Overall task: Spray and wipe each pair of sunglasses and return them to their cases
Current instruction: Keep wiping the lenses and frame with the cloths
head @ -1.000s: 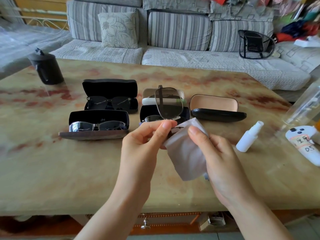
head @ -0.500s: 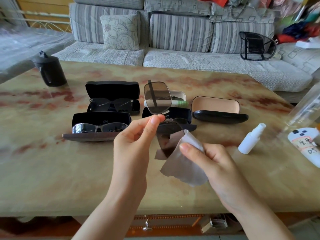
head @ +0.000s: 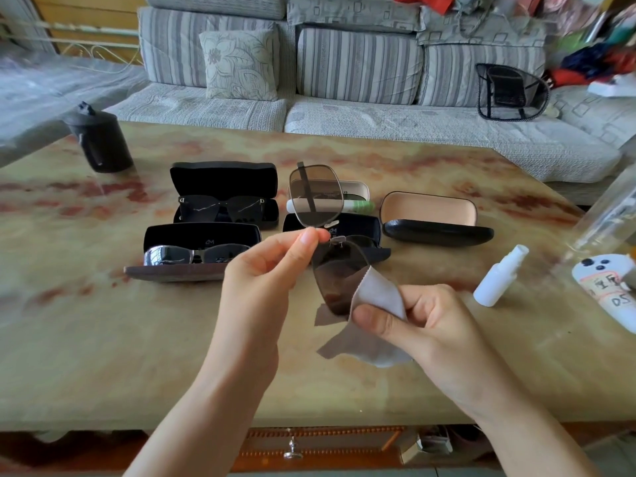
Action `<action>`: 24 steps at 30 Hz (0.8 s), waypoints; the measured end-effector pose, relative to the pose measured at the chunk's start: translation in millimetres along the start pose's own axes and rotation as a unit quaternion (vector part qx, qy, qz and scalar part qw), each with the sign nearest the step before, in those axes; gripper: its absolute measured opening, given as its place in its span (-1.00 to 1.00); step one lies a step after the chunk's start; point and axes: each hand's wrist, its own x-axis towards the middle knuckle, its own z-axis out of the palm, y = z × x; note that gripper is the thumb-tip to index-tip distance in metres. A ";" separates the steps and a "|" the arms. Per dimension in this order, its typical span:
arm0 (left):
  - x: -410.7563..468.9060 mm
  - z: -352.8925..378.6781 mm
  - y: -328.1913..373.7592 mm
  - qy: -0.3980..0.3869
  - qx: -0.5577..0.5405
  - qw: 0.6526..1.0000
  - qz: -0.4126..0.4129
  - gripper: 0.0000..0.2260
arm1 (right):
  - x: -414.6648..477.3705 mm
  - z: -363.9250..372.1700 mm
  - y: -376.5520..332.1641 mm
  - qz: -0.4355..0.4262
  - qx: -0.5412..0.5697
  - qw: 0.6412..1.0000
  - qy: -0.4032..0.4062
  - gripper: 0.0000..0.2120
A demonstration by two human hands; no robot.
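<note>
1. Sunglasses (head: 315,197): risk of a slip or a bent middle, from a tiny pinch plus hard rubbing.
2. Mid-frame, up on end; brown see-through lenses, thin frame.
3. Left hand (head: 261,280): thumb and finger pinching the middle bar. Right hand (head: 430,325): curled, squeezing the grey cloth (head: 378,294) on the lower lens.

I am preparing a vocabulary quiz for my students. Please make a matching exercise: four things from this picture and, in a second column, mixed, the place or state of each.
1. brown-tinted sunglasses
2. grey cloth
3. white spray bottle
4. tan-lined case

A. on the table, touched by nobody
B. open, lid raised
C. pinched by the left hand
D. gripped in the right hand

Pairs: 1-C, 2-D, 3-A, 4-B.
</note>
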 end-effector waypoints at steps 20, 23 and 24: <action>9.0 -15.2 -1.7 -0.166 0.184 0.968 0.048 -0.83 | 4.7 -34.9 -8.3 -0.019 -0.107 0.983 0.149 -0.56; 11.5 -20.1 3.6 -0.192 0.230 0.953 0.054 -0.84 | 13.7 -47.9 -18.4 -0.038 -0.147 0.971 0.183 -0.63; 12.4 -21.2 5.2 -0.198 0.241 0.948 0.057 -0.84 | 18.5 -51.7 -24.7 -0.056 -0.169 0.967 0.184 -0.57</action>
